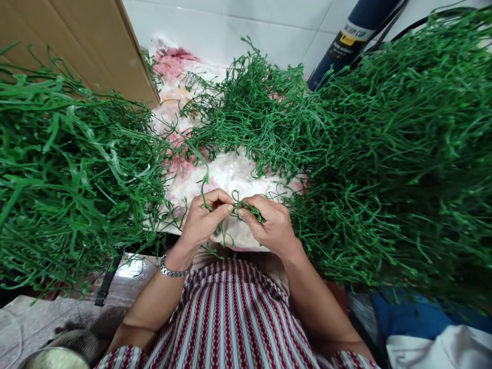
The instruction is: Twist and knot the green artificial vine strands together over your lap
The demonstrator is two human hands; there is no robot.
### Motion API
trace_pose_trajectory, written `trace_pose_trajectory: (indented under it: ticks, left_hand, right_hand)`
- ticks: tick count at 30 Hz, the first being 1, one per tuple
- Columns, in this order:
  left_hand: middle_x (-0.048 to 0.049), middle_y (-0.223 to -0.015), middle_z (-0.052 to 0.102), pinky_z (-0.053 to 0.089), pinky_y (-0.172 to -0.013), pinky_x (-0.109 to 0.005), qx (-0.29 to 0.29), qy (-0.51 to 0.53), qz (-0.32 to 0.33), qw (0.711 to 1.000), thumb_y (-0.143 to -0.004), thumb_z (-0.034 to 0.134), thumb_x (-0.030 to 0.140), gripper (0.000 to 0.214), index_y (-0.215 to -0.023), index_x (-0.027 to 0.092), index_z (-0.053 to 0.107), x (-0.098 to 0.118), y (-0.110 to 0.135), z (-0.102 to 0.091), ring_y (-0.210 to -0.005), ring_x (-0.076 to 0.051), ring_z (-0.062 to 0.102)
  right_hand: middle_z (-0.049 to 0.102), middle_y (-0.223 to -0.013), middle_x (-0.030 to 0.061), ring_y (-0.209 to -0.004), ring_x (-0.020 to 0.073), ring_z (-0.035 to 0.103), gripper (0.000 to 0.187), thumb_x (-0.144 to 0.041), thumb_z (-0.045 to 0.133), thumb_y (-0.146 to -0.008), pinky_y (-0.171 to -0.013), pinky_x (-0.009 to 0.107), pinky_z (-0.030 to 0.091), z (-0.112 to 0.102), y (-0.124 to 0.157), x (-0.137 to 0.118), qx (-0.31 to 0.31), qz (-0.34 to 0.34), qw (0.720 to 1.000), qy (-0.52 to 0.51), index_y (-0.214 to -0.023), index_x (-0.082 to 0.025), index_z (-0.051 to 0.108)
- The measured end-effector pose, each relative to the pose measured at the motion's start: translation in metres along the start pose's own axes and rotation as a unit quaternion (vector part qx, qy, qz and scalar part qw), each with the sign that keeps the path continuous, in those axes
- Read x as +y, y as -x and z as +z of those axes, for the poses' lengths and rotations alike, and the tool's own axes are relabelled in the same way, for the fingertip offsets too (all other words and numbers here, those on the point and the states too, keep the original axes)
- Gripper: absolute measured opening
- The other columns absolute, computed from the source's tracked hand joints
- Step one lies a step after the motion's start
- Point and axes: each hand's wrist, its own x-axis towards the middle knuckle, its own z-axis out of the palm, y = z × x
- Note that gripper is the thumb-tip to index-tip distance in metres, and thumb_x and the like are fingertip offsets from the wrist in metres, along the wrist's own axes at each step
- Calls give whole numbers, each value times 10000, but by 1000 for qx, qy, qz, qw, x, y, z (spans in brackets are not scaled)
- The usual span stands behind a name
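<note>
My left hand (203, 219), with a metal watch on its wrist, pinches a thin green stem, apparently plastic, between thumb and forefinger. One long green stem (206, 177) rises from behind those fingers. Close beside it, my right hand (272, 223) is closed on a small bunch of green stems (253, 210), whose ends stick out past the thumb. The fingertips of both hands nearly meet, and thin stems span the gap. Which stems join there is too fine to tell. Both hands are above a white and pink flowered cloth (226, 174).
Large tangled heaps of green stems lie at the left (77, 179) and right (384, 169); a smaller heap (269, 113) sits behind. A cardboard box (84, 46) stands back left. A dark blue cylinder labelled "VACUUM CUP" (349, 43) leans at the tiled wall (253, 31).
</note>
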Motion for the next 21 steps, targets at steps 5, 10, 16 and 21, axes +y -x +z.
trace_pose_trajectory:
  ticks: [5, 10, 16, 21]
  left_hand:
    - [12, -652, 549, 332, -501, -188, -18, -37, 0, 999, -747, 581, 205, 73, -769, 146, 617, -1, 3, 2, -528, -73, 437]
    - [-12, -691, 555, 373, -623, -222, -67, -31, 37, 997, -747, 605, 235, 97, -765, 142, 627, -3, 3, -3, -667, -115, 491]
    - [11, -646, 522, 362, -612, -218, -55, -29, 44, 997, -725, 622, 187, 52, -704, 143, 604, -5, 4, -5, -633, -99, 468]
    - [30, -595, 508, 346, -565, -203, -76, -160, -1, 984, -712, 569, 152, 64, -652, 137, 553, 10, 5, -4, -583, -87, 458]
  right_hand:
    - [552, -625, -2, -556, 104, 512, 113, -266, 543, -839, -546, 218, 383, -7, -3, 3, -47, 1, 999, 24, -796, -161, 546]
    - [643, -892, 50, -732, 131, 593, 264, -256, 530, -846, -658, 228, 447, -11, -5, 5, -78, -17, 997, 4, -1093, -166, 510]
    - [605, -835, 80, -783, 181, 556, 303, -97, 431, -784, -691, 286, 448, -1, -1, 2, -118, -54, 990, 58, -1073, -117, 522]
    - [515, -667, 39, -651, 170, 462, 212, -64, 401, -665, -603, 283, 363, 0, -1, -3, -118, -64, 978, 160, -789, -147, 552]
